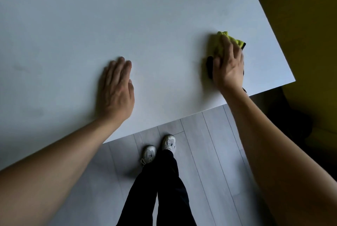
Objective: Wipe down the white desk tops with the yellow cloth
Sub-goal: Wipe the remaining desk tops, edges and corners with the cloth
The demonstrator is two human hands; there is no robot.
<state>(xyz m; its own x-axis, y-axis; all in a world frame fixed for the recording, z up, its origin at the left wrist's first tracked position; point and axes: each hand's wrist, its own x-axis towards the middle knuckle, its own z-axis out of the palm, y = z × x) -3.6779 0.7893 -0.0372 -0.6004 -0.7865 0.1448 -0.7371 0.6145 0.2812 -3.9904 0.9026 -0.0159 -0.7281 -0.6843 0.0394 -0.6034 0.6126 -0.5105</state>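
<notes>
a: so where's the cloth sitting right now?

b: from my feed the yellow cloth [221,43] is near the right end of the white bench [127,25], not far from the near-right corner. it's bunched up, and it has a dark edge poking out on both sides of the hand on top of it.

a: and the hands?

b: right hand [228,67] is flat on top of the cloth, palm down, fingers straight and pressing it onto the bench. not pinching it as far as i can see, just laid over it. left hand [117,89] is flat on the bare bench too, around the middle and close to the near edge, fingers straight and held together, nothing under it. the two hands are well apart.

a: anything else in view?

b: both bare forearms reach in from the bottom corners. below the bench edge i see a grey plank floor [209,143], black trousers [164,189] and a pair of white trainers [158,147] pointing at the bench. yellow wall [300,16] behind and to the right of the bench, with something dark [288,116] low down by the right corner that i can't make out.
</notes>
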